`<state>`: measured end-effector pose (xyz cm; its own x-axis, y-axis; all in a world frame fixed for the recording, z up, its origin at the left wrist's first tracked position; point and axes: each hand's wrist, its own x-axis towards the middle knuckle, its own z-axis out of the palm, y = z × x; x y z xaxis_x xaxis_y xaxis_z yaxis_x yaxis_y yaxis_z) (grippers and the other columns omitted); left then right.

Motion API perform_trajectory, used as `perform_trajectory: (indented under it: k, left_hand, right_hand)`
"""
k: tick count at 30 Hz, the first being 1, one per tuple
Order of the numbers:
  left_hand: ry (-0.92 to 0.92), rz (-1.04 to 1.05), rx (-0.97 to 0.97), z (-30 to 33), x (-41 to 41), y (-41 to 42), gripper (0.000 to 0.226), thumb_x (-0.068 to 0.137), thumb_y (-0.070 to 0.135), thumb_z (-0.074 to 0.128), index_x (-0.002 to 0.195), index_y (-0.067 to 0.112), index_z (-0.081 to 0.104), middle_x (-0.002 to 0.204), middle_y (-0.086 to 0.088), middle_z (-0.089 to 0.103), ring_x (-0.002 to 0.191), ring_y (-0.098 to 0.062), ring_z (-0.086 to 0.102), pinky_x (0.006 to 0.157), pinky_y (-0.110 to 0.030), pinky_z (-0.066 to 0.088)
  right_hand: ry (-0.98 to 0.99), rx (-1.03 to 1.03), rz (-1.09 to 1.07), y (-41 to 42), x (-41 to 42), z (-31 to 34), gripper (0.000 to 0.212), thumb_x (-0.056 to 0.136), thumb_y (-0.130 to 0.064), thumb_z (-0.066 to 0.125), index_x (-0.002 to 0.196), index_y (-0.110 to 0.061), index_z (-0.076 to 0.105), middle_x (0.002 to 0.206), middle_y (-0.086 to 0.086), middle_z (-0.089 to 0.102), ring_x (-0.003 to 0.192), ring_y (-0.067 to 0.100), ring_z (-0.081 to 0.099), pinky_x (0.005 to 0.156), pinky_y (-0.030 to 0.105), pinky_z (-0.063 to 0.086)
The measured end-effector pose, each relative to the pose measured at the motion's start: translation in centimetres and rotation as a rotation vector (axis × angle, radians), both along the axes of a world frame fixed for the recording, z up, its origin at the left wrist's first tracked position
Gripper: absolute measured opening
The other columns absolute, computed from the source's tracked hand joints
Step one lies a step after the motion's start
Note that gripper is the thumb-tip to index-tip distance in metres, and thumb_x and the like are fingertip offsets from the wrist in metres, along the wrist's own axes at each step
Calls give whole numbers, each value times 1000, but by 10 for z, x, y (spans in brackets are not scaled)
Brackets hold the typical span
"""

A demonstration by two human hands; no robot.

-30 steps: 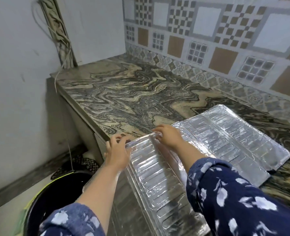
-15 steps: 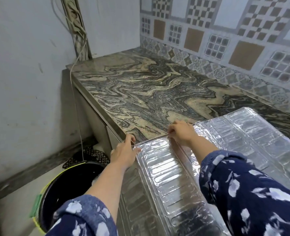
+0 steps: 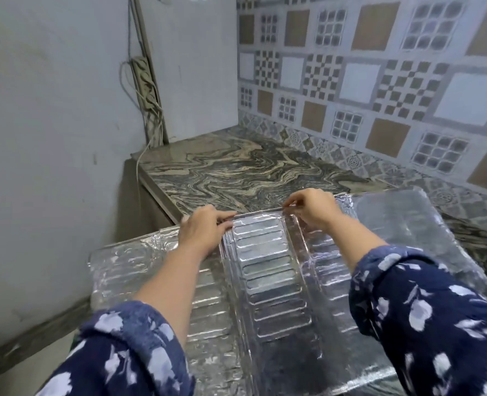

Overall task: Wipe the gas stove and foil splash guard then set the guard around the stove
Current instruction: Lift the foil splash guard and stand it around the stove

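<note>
The silver foil splash guard (image 3: 271, 284) has three ribbed panels and is spread wide in front of me, lifted over the counter's front edge. My left hand (image 3: 205, 232) grips its top rim at the fold beside the left panel. My right hand (image 3: 311, 210) pinches the top rim at the fold beside the right panel. The left panel (image 3: 139, 270) hangs out past the counter. The right panel (image 3: 402, 224) lies over the counter. No gas stove shows in this view.
The marbled stone counter (image 3: 236, 170) runs back to a patterned tile wall (image 3: 379, 81). A power strip with white cables (image 3: 145, 90) hangs in the left corner. A plain grey wall (image 3: 51, 138) stands on the left, with floor below it.
The guard has been lifted and unfolded: the left panel now swings out past the counter edge. Both hands rose with the top rim, and my view tilted up. The black bucket is out of sight.
</note>
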<state>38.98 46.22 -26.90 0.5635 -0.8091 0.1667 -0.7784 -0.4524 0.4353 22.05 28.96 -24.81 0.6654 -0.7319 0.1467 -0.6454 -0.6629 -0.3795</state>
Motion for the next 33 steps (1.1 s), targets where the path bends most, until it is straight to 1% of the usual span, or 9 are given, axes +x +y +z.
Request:
perform_trajectory:
  k: [3, 11, 16, 20, 22, 24, 27, 30, 33]
  left_hand:
    - [-94, 49, -69, 32, 0, 0, 26, 89, 43, 57, 114, 44, 64, 94, 10, 56, 109, -16, 55, 85, -34, 31]
    - [-200, 152, -246, 90, 0, 8, 21, 92, 33, 56, 107, 39, 70, 82, 16, 49, 97, -18, 54, 76, -31, 24]
    - [-227, 130, -253, 106, 4, 15, 16, 88, 37, 60, 98, 35, 72, 100, 7, 66, 100, -17, 60, 89, -34, 35]
    - [-195, 164, -279, 103, 13, 21, 14, 83, 39, 65, 94, 35, 74, 103, 10, 72, 101, -19, 62, 92, -34, 44]
    - [-144, 165, -285, 102, 15, 22, 14, 82, 40, 67, 95, 40, 73, 101, 12, 74, 99, -20, 64, 87, -34, 49]
    - [-94, 128, -306, 101, 16, 22, 15, 82, 37, 68, 95, 42, 72, 96, 13, 75, 91, -16, 66, 72, -28, 51]
    - [-62, 95, -321, 101, 19, 19, 16, 85, 29, 66, 92, 43, 73, 87, 16, 75, 68, -5, 62, 51, -20, 38]
    - [-66, 119, -290, 100, 28, 17, 18, 86, 27, 66, 91, 43, 73, 86, 17, 75, 57, -1, 52, 45, -19, 30]
    - [-114, 149, -267, 101, 39, 16, 20, 86, 26, 65, 89, 44, 73, 89, 16, 75, 68, -11, 59, 48, -20, 33]
  right_hand:
    - [-52, -82, 0, 6, -2, 30, 15, 83, -43, 68, 95, -36, 73, 104, -5, 73, 106, 20, 62, 99, 37, 38]
    - [-179, -146, 2, 19, 4, 90, 15, 88, -40, 62, 97, -37, 73, 104, -5, 74, 107, 18, 62, 101, 38, 35]
    - [-202, -151, 28, 20, -4, 98, 15, 86, -40, 64, 98, -39, 73, 105, -3, 73, 107, 19, 62, 98, 39, 40]
    - [-176, -176, -10, 9, -26, 94, 18, 87, -41, 63, 103, -43, 70, 103, -6, 74, 107, 17, 63, 101, 39, 39]
    - [-207, -166, -33, 3, -33, 91, 17, 87, -39, 64, 103, -43, 71, 102, -7, 74, 105, 14, 63, 106, 43, 36]
    - [-277, -128, -38, -1, -33, 89, 13, 84, -35, 69, 95, -41, 73, 100, -7, 75, 100, 13, 65, 105, 43, 39]
    - [-311, -115, -47, -7, -26, 88, 7, 81, -33, 73, 84, -40, 72, 92, -8, 74, 95, 13, 66, 104, 42, 39]
    - [-236, -98, -27, -16, -27, 88, 11, 82, -33, 71, 91, -40, 74, 90, -11, 73, 95, 9, 63, 113, 44, 27]
    - [-254, 0, -8, -28, -35, 88, 17, 84, -20, 71, 94, -33, 76, 102, -1, 75, 95, 14, 66, 99, 35, 46]
